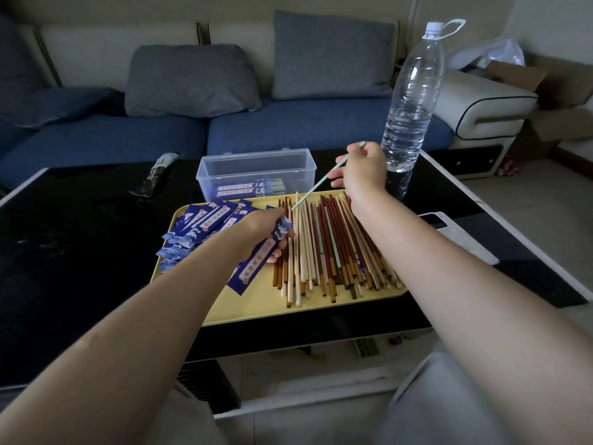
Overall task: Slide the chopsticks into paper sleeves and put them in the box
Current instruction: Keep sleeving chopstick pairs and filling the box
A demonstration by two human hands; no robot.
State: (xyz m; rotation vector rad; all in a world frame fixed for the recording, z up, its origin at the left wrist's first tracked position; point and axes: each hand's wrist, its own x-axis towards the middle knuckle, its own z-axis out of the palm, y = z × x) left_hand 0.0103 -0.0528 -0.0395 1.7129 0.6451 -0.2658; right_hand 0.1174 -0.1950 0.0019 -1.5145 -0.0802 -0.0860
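My left hand grips a blue paper sleeve over the yellow tray, its open end pointing up and right. My right hand pinches a pale green chopstick that slants down toward the sleeve's mouth, its tip just short of it. Several loose chopsticks, brown, red and cream, lie in a heap on the tray's right half. A stack of empty blue sleeves lies on its left half. Behind the tray stands a clear plastic box holding a few sleeved chopsticks.
A tall water bottle stands right behind my right hand. A dark wrapped packet lies at the back left of the black table. A white device lies on the table's right side. A blue sofa with grey cushions runs behind.
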